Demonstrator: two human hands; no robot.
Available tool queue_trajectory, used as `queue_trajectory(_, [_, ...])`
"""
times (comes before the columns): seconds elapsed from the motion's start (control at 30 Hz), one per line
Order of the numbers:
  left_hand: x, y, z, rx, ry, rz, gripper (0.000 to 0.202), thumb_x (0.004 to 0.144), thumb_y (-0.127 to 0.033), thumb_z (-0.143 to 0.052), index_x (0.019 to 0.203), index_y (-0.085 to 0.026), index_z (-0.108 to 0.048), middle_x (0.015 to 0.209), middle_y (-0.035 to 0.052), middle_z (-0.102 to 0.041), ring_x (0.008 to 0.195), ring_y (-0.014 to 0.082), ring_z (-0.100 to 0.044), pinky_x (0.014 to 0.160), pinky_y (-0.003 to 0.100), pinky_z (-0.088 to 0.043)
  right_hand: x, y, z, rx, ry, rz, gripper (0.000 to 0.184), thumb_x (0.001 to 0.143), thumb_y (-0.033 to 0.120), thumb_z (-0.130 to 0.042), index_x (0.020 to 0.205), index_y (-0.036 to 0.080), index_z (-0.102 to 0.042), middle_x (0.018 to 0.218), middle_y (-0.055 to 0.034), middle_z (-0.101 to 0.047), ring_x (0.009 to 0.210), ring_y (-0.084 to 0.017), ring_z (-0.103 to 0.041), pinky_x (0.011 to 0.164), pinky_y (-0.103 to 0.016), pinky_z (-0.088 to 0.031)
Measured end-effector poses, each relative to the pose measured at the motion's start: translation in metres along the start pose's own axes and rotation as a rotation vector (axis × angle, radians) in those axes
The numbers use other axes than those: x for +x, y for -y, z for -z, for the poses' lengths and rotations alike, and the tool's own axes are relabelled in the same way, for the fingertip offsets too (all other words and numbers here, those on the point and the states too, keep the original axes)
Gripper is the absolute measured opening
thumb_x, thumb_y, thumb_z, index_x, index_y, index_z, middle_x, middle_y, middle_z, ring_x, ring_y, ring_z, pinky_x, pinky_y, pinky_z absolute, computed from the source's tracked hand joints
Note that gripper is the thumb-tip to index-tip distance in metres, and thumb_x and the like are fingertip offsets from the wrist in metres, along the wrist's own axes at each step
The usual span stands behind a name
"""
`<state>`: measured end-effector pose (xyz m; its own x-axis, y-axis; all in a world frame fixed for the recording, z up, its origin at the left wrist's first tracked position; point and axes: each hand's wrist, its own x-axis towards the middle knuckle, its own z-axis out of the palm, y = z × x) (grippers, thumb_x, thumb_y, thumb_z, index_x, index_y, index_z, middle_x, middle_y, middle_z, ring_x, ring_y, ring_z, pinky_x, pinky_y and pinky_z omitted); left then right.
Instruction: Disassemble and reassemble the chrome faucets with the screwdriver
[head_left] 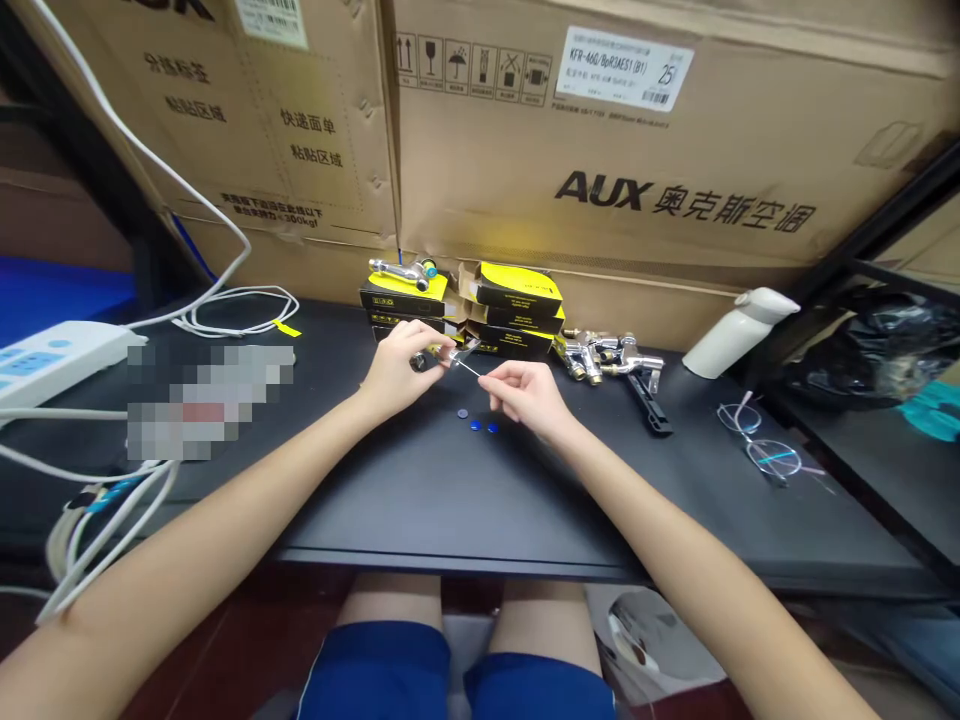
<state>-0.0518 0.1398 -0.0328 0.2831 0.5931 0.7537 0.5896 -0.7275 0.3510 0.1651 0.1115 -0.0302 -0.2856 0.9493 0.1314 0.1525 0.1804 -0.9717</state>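
My left hand (397, 372) is closed around a small chrome valve (454, 355), partly hidden by the fingers and held just above the table. My right hand (531, 396) pinches a thin pale rod (470, 370) between thumb and fingertips. The rod's far end meets the valve; whether it goes inside, I cannot tell. Below the hands lie two small blue discs (476, 426) and a greyish one (463, 414). Behind them stand stacked black-and-yellow boxes (519, 292), some with open flaps. Another chrome valve (401, 273) rests on the left stack.
Several chrome valves (592, 355) and a long black tool (649, 403) lie right of the boxes. Farther right are a white bottle (739, 332) and glasses (772, 458). A power strip (64, 350) and white cables (135, 525) occupy the left. Large cartons (480, 190) stand behind.
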Motion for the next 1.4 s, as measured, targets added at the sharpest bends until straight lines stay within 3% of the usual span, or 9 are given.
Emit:
queue_trajectory(0.1, [0.001, -0.002, 0.001, 0.009, -0.030, -0.033, 0.011, 0.080, -0.018, -0.065, 0.090, -0.020, -0.070, 0.087, 0.0027, -0.070, 0.085, 0.0177, -0.062, 0.084, 0.034, -0.047, 0.002, 0.005, 0.000, 0.322, 0.141, -0.268, 0.025, 0.071, 0.036, -0.074, 0.076, 0.013, -0.064, 0.055, 0.0049, -0.057, 0.033, 0.000, -0.026, 0.034, -0.018, -0.013])
queue_trajectory(0.23, [0.001, -0.002, 0.000, 0.034, -0.024, -0.039, 0.012, 0.081, -0.018, -0.064, 0.091, -0.020, -0.070, 0.088, 0.0032, -0.070, 0.086, 0.0180, -0.062, 0.085, 0.034, -0.047, 0.002, 0.004, -0.001, 0.318, 0.177, -0.280, 0.024, 0.074, 0.036, -0.069, 0.081, 0.013, -0.065, 0.059, 0.0027, -0.062, 0.033, -0.001, -0.029, 0.034, -0.018, -0.015])
queue_trajectory(0.47, [-0.002, -0.003, -0.003, 0.068, 0.012, 0.010, 0.014, 0.083, -0.021, -0.063, 0.094, -0.020, -0.072, 0.093, 0.0044, -0.070, 0.088, 0.0195, -0.061, 0.086, 0.036, -0.047, -0.003, -0.007, -0.005, -0.506, -0.144, 0.300, 0.016, 0.086, 0.030, -0.059, 0.080, 0.017, -0.066, 0.071, -0.0020, -0.065, 0.061, -0.013, -0.054, 0.060, -0.025, -0.043])
queue_trajectory(0.63, [-0.001, -0.002, -0.002, 0.048, -0.021, -0.033, 0.014, 0.082, -0.019, -0.064, 0.095, -0.018, -0.071, 0.089, 0.0038, -0.070, 0.085, 0.0184, -0.062, 0.085, 0.035, -0.047, -0.005, -0.008, -0.003, -0.621, -0.204, 0.507, 0.012, 0.088, 0.024, -0.059, 0.081, 0.017, -0.067, 0.077, -0.0039, -0.067, 0.066, -0.014, -0.057, 0.066, -0.027, -0.046])
queue_trajectory(0.77, [-0.001, 0.000, -0.001, 0.068, -0.019, -0.031, 0.015, 0.082, -0.020, -0.065, 0.096, -0.019, -0.071, 0.091, 0.0041, -0.071, 0.085, 0.0187, -0.061, 0.084, 0.035, -0.047, -0.004, -0.007, -0.005, -0.343, -0.097, 0.278, 0.019, 0.088, 0.033, -0.060, 0.078, 0.017, -0.065, 0.071, -0.0029, -0.069, 0.051, -0.012, -0.058, 0.054, -0.025, -0.046])
queue_trajectory(0.93, [-0.001, 0.001, -0.001, 0.071, 0.000, -0.057, 0.016, 0.082, -0.015, -0.062, 0.094, -0.018, -0.071, 0.092, 0.0044, -0.070, 0.086, 0.0187, -0.060, 0.084, 0.035, -0.047, 0.002, -0.003, -0.002, 0.127, 0.104, -0.145, 0.026, 0.076, 0.039, -0.071, 0.080, 0.014, -0.064, 0.073, -0.0051, -0.073, 0.037, -0.005, -0.048, 0.032, -0.017, -0.026])
queue_trajectory(1.03, [-0.002, 0.002, -0.002, 0.078, 0.008, -0.063, 0.016, 0.083, -0.016, -0.061, 0.095, -0.018, -0.072, 0.094, 0.0051, -0.071, 0.087, 0.0194, -0.060, 0.084, 0.035, -0.048, 0.005, -0.002, 0.000, 0.187, 0.159, -0.204, 0.025, 0.076, 0.036, -0.070, 0.083, 0.013, -0.067, 0.074, -0.0052, -0.074, 0.037, -0.003, -0.047, 0.032, -0.015, -0.025])
queue_trajectory(1.23, [-0.003, 0.003, -0.004, 0.080, 0.047, -0.034, 0.018, 0.083, -0.018, -0.061, 0.097, -0.019, -0.072, 0.095, 0.0053, -0.071, 0.087, 0.0202, -0.059, 0.084, 0.036, -0.048, 0.002, -0.008, -0.006, 0.008, 0.040, -0.058, 0.028, 0.078, 0.041, -0.068, 0.081, 0.014, -0.064, 0.067, -0.0025, -0.068, 0.035, -0.004, -0.040, 0.034, -0.019, -0.027])
queue_trajectory(1.4, [-0.002, 0.001, -0.002, 0.064, 0.061, -0.005, 0.019, 0.081, -0.019, -0.061, 0.098, -0.020, -0.072, 0.094, 0.0046, -0.070, 0.088, 0.0206, -0.060, 0.085, 0.036, -0.048, -0.005, -0.009, -0.006, -0.400, -0.133, 0.313, 0.018, 0.085, 0.036, -0.063, 0.080, 0.018, -0.067, 0.078, -0.0042, -0.069, 0.060, -0.013, -0.058, 0.057, -0.026, -0.046])
